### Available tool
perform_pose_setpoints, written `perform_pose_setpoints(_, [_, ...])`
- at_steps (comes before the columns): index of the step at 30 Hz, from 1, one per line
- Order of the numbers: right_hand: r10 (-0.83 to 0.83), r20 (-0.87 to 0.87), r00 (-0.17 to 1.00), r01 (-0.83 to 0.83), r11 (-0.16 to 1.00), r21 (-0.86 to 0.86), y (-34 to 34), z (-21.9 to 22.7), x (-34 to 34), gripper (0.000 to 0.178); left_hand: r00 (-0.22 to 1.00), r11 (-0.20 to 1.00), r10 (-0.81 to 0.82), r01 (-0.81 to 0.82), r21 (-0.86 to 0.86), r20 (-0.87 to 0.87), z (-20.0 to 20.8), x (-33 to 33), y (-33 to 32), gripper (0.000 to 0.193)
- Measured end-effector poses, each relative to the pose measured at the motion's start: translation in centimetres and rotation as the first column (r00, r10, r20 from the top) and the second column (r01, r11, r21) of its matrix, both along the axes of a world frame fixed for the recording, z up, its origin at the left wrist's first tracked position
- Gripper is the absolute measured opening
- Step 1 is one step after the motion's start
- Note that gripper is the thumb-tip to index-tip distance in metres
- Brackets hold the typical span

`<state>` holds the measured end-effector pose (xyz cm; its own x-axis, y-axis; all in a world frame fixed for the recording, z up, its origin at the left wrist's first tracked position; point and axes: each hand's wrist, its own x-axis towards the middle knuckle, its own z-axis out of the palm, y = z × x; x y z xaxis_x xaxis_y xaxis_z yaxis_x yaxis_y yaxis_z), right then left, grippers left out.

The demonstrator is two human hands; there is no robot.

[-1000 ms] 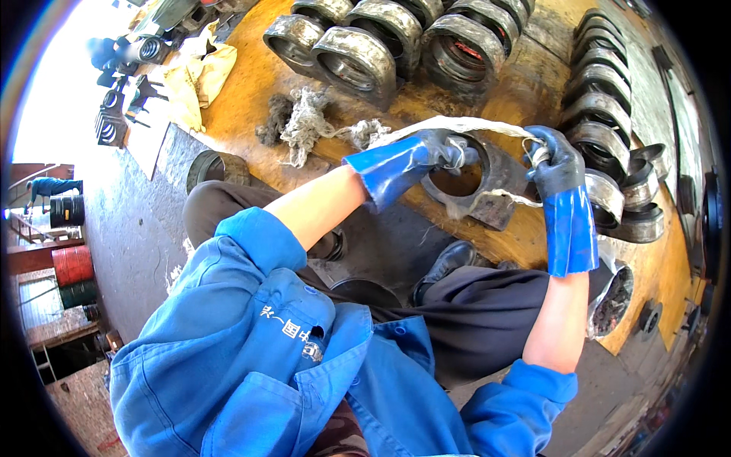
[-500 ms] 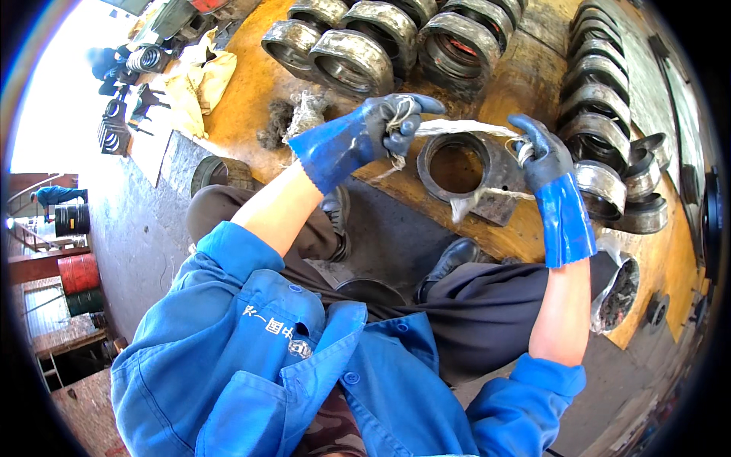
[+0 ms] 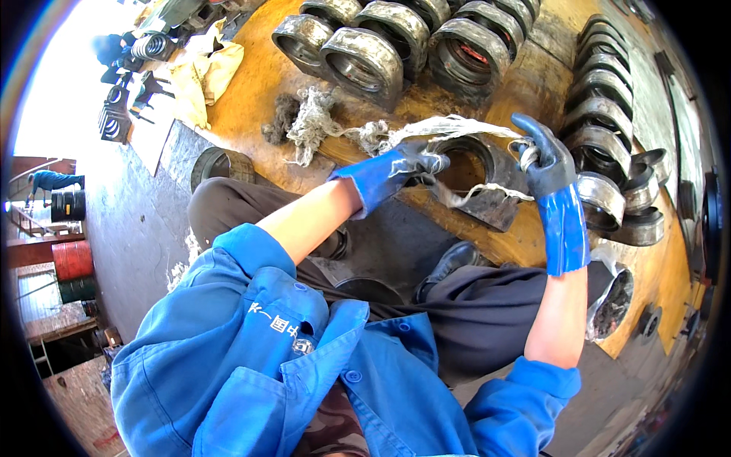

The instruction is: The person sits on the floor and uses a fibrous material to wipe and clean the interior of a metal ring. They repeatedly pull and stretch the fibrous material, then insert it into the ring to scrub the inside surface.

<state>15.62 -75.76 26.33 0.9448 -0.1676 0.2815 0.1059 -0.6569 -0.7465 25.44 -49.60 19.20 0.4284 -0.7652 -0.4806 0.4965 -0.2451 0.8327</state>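
Note:
Both my hands wear blue gloves with dark palms and fingers. My right hand (image 3: 544, 156) is closed around white cotton yarn (image 3: 457, 126), its index finger sticking up. One stretch of the yarn runs left from it to a tangled wad of cotton waste (image 3: 312, 122) on the table. A loose tail of yarn (image 3: 476, 192) hangs lower, its frayed end near my left hand. My left hand (image 3: 417, 164) is curled with strands at its fingers, beside a dark metal block with a round bore (image 3: 495, 179). The hand partly covers that block's left side.
Rows of metal rings (image 3: 365, 65) stand at the far side of the yellow-brown table (image 3: 533, 80). Another row of rings (image 3: 601, 122) lines the right. A yellow cloth (image 3: 202, 84) lies far left. A ring (image 3: 221, 166) stands by my left knee. Someone in blue (image 3: 57, 181) is in the background.
My left hand has come down and slightly right, from the upper strand to beside the bored block. The yarn now stretches to the cotton wad. My right hand stays nearly in place.

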Motion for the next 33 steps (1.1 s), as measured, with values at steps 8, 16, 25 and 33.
perform_pose_setpoints(8, [0.055, -0.04, 0.998, -0.059, 0.995, -0.083, 1.1, 0.9, 0.1, 0.046, 0.85, 0.985, 0.139, -0.063, -0.162, 0.509, -4.0, 2.9, -2.5, 0.048])
perform_pose_setpoints(16, [0.041, -0.142, 0.989, -0.051, 0.997, -0.064, 0.8, -0.9, 0.1, 0.042, 0.979, 0.98, 0.168, -0.153, -0.129, 0.116, 1.7, -0.2, -2.2, 0.033])
perform_pose_setpoints(25, [0.041, -0.207, 0.977, -0.133, 0.88, -0.456, 0.1, -1.8, 0.3, 0.046, 0.979, 0.96, -0.089, 0.035, -0.277, -0.185, 4.3, 1.0, 1.7, 0.035])
perform_pose_setpoints(33, [0.043, -0.292, 0.956, -0.174, 0.88, -0.441, 1.5, -2.9, 0.7, 0.052, 0.909, 0.63, 0.109, -0.377, -0.679, -0.403, 5.3, 4.0, 2.3, 0.038])
